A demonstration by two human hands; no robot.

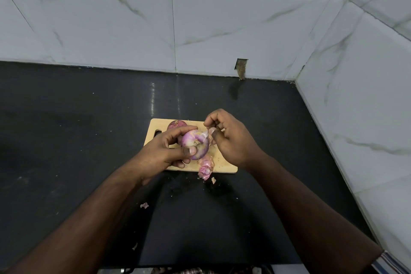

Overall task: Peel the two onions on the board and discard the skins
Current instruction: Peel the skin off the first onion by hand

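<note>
Left grip (pixel 169 151) holds onion (pixel 195 144); right grip (pixel 226 138) pinches skin strip (pixel 205 134) (no readable writing).

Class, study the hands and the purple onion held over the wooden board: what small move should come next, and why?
Probably the right hand should pull its pinched strip of pale skin away from the purple onion until it tears free. The left hand already steadies that onion above the wooden chopping board, and the strip is only partly lifted. A second, darker unpeeled onion waits behind.

Dark glossy countertop (pixel 66 107), white marble-veined wall tiles (pixel 111 18), corner at right
</note>
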